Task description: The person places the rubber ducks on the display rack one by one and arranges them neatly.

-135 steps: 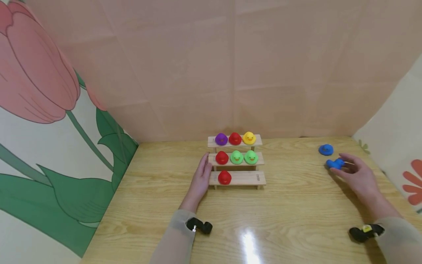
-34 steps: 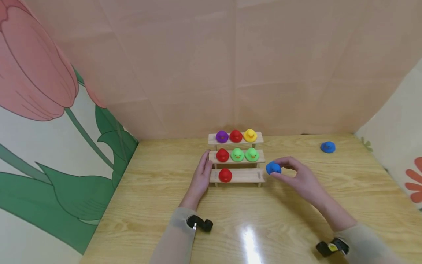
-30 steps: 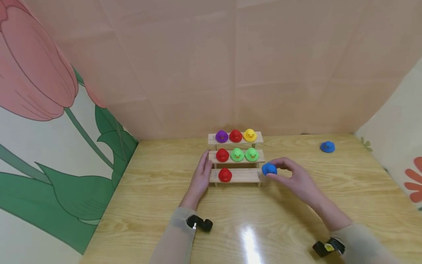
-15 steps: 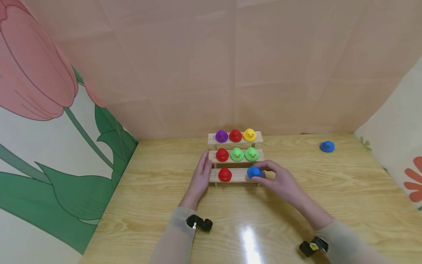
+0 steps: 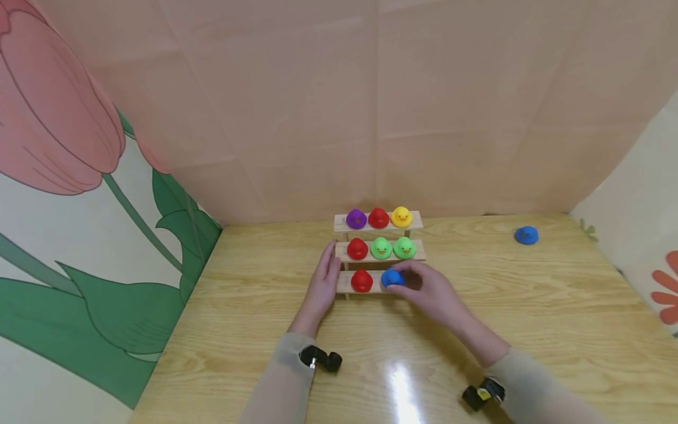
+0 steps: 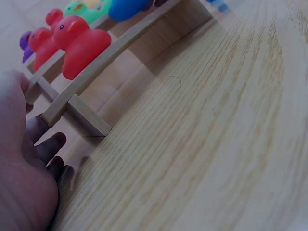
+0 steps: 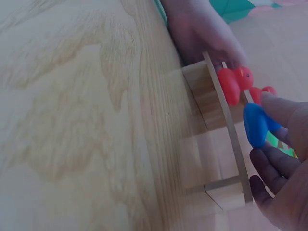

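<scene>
A small wooden stepped rack [image 5: 344,284] with three shelves stands mid-table. My right hand [image 5: 430,292] pinches a blue rubber duck [image 5: 391,278] between thumb and fingers, at the lowest shelf just right of a red duck [image 5: 362,281]. Whether the blue duck bears on the board is hard to tell. Along the rack's left end lies my left hand [image 5: 321,284], its fingers fairly straight and touching the shelf ends. On the middle shelf sit a red duck [image 5: 357,248] and two green ducks [image 5: 381,248]; the top one bears a purple [image 5: 356,219], a red [image 5: 378,218] and a yellow duck [image 5: 402,217].
Another blue duck [image 5: 527,235] sits at the table's far right. The wooden table [image 5: 254,277] meets a pink cloth backdrop [image 5: 296,118] behind the rack. Flower-patterned panels close off both sides.
My right hand picked up a blue duck at the right of the table and carried it left to the lowest shelf, then further along it. The left hand stayed at the rack.
</scene>
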The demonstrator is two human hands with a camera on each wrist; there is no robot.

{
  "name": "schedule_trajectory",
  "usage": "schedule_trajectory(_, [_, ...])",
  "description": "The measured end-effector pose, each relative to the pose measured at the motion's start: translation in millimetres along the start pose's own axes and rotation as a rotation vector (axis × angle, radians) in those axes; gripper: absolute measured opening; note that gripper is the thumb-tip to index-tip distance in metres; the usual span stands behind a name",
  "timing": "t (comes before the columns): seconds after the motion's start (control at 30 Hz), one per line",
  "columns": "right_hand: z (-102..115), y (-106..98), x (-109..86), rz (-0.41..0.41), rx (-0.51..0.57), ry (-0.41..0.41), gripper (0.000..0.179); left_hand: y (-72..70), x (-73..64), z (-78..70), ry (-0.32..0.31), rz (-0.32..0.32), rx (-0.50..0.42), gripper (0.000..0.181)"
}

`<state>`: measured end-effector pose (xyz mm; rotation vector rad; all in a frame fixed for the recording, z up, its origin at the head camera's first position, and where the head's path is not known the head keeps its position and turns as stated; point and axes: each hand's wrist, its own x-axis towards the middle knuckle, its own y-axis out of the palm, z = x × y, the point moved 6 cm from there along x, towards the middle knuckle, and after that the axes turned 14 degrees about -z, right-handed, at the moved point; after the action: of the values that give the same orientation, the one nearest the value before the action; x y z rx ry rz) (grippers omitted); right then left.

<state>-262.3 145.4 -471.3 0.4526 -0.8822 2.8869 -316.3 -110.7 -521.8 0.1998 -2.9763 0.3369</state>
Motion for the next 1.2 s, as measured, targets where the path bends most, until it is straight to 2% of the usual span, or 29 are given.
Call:
schedule_trajectory(0.43, [2.1, 16.1, 3.5, 0.009, -0.001, -0.015, 0.033, 0.4, 0.6, 1.1, -0.003, 0.001, -0.006, 0.059])
schedule_trajectory(1.2, [6.6, 18.5, 3.2, 0.009, -0.039, -0.048, 0.03, 0.0, -0.8, 0.4, -0.013, 0.0, -0.012, 0.059])
